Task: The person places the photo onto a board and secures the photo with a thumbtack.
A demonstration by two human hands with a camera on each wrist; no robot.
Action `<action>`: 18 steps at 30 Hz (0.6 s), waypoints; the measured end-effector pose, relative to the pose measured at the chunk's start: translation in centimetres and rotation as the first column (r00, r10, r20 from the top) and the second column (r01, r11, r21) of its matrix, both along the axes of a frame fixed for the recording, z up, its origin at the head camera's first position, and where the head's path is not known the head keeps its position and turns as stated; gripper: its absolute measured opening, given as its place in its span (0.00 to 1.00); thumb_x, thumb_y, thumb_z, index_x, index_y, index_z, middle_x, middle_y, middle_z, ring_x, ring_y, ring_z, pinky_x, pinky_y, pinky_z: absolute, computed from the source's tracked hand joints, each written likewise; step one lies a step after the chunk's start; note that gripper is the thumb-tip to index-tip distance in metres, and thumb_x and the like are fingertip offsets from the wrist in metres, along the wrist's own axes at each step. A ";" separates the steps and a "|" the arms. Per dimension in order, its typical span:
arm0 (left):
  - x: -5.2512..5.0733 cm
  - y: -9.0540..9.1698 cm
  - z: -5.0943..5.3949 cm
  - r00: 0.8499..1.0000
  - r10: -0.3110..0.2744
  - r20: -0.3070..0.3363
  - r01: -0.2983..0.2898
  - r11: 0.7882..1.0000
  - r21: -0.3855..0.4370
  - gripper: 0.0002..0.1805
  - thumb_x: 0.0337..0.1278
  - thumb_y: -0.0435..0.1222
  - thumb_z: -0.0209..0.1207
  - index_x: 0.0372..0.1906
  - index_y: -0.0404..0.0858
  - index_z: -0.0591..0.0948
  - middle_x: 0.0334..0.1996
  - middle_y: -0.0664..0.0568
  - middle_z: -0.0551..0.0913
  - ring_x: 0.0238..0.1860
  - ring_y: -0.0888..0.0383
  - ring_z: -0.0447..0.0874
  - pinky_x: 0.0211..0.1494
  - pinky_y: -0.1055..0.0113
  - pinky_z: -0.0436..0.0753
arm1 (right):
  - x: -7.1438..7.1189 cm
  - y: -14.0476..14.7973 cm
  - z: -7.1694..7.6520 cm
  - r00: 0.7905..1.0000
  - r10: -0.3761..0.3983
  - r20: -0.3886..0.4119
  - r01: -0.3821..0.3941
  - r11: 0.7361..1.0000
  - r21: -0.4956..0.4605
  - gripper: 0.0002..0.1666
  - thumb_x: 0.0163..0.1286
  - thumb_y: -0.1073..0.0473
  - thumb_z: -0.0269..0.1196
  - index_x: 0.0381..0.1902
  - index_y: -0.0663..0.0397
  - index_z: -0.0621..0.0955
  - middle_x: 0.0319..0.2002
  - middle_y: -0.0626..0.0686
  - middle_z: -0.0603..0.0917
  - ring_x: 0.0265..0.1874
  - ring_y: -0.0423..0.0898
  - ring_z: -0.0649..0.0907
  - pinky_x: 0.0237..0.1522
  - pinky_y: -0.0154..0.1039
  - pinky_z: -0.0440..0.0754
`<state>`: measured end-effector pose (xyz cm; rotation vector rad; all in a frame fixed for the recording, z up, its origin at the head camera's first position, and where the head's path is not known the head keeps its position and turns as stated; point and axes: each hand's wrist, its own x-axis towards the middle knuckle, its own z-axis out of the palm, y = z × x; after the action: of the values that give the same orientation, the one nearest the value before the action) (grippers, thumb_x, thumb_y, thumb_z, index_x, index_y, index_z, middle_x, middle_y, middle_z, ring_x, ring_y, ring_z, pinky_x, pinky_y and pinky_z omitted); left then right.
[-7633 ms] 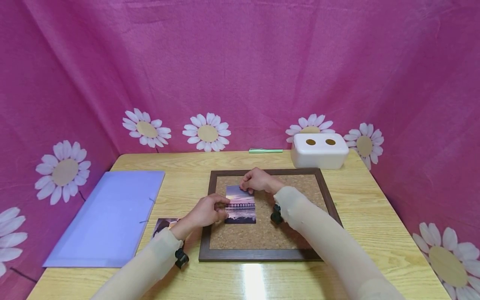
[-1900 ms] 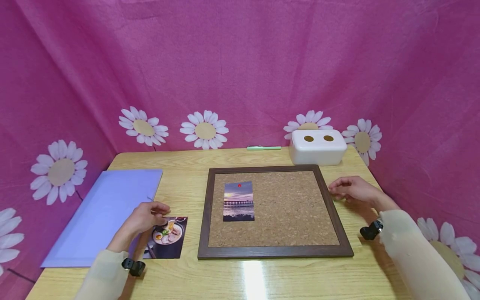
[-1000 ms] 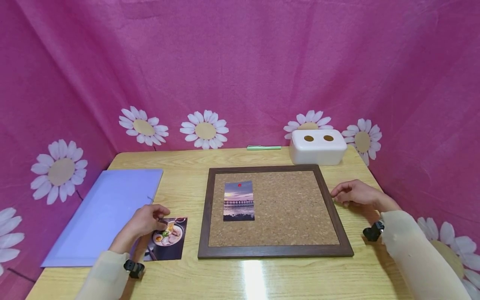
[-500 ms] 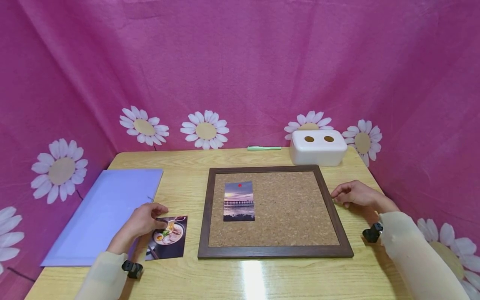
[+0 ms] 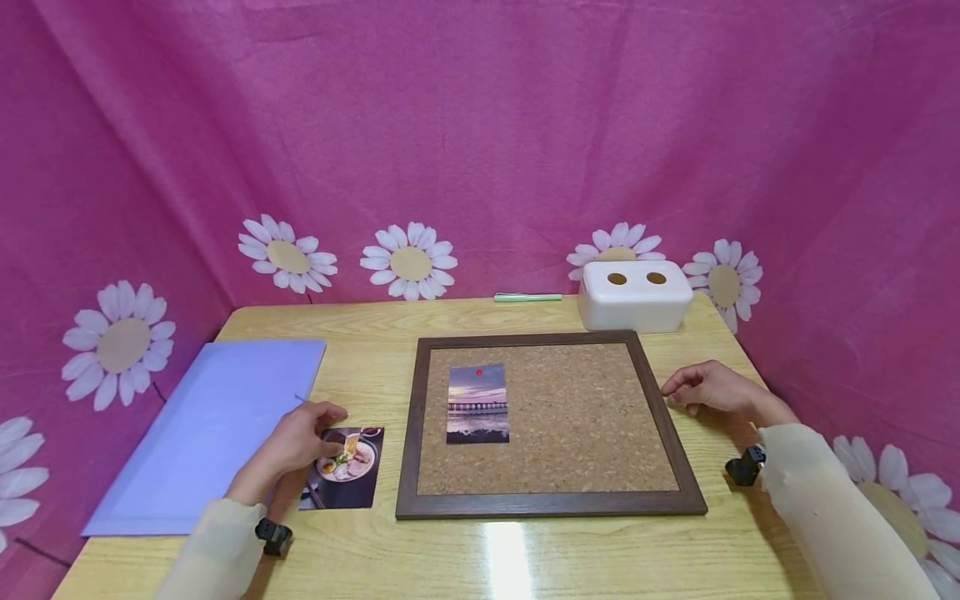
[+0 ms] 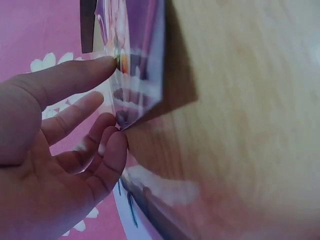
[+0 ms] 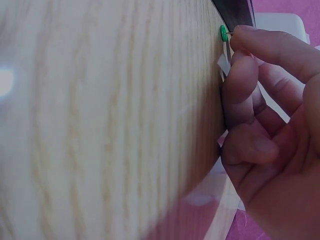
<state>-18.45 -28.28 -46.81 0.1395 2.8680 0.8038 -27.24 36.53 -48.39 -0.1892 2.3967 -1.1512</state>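
Observation:
My left hand [image 5: 296, 437] holds a glossy photo of a ramen bowl [image 5: 352, 467] by its left edge. In the left wrist view the thumb lies on the photo's face, and fingers meet its corner. That edge is raised, casting a shadow. Beyond the corkboard's right edge my right hand [image 5: 712, 387] stays low over the table. A green-headed pushpin [image 7: 224, 33] sits at its thumb tip, needle towards the thumb; it seems pinched there, though the other fingertip is hidden. On the corkboard [image 5: 577, 425], a sunset pier photo [image 5: 477, 425] hangs from a red pushpin [image 5: 479, 372].
A lavender folder [image 5: 217, 425] lies on the left of the wooden table [image 5: 420, 558]. At the back are a green pen [image 5: 527, 297] and a white box [image 5: 636, 300] with two holes. Pink cloth [image 5: 480, 142] with daisies encloses the table.
Earlier, both hands were at the pier photo on the board; they have since parted. Over the last half second, my left hand has moved the ramen photo slightly right. The right hand stays still.

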 end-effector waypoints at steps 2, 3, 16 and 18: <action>0.0 0.1 0.0 1.000 -0.003 -0.008 0.002 1.000 -0.008 0.29 0.44 0.32 0.75 0.56 0.32 0.80 0.49 0.36 0.83 0.52 0.41 0.80 0.57 0.44 0.77 | 0.0 0.0 0.0 1.000 0.002 -0.001 -0.002 1.000 0.002 0.17 0.68 0.59 0.66 0.49 0.64 0.83 0.30 0.46 0.82 0.26 0.41 0.78 0.29 0.35 0.74; 0.0 0.1 0.0 1.000 0.002 -0.009 -0.002 1.000 -0.013 0.31 0.44 0.32 0.75 0.57 0.31 0.80 0.50 0.36 0.82 0.53 0.40 0.80 0.58 0.44 0.77 | 0.0 0.0 0.0 1.000 0.000 0.000 0.000 1.000 0.001 0.17 0.68 0.58 0.66 0.49 0.64 0.83 0.30 0.47 0.82 0.26 0.41 0.78 0.29 0.35 0.74; -0.3 -0.1 0.5 0.998 -0.013 0.064 0.016 0.999 -0.050 0.32 0.39 0.30 0.76 0.56 0.33 0.80 0.45 0.40 0.82 0.44 0.48 0.77 0.53 0.50 0.77 | 0.1 0.1 0.0 1.000 -0.002 -0.017 0.002 1.000 0.020 0.16 0.68 0.59 0.66 0.50 0.64 0.83 0.36 0.51 0.85 0.29 0.41 0.79 0.34 0.35 0.78; -0.4 -0.1 0.6 0.998 -0.015 0.062 0.018 0.999 -0.048 0.31 0.40 0.30 0.76 0.56 0.33 0.80 0.46 0.40 0.83 0.45 0.47 0.77 0.53 0.50 0.77 | 0.1 0.0 0.1 1.000 -0.001 -0.019 0.001 1.000 0.010 0.16 0.68 0.60 0.65 0.50 0.64 0.83 0.38 0.51 0.86 0.30 0.41 0.79 0.35 0.35 0.79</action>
<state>-18.82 -28.43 -46.19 0.1307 2.8219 0.7218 -27.13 36.49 -48.26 -0.1965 2.4187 -1.1429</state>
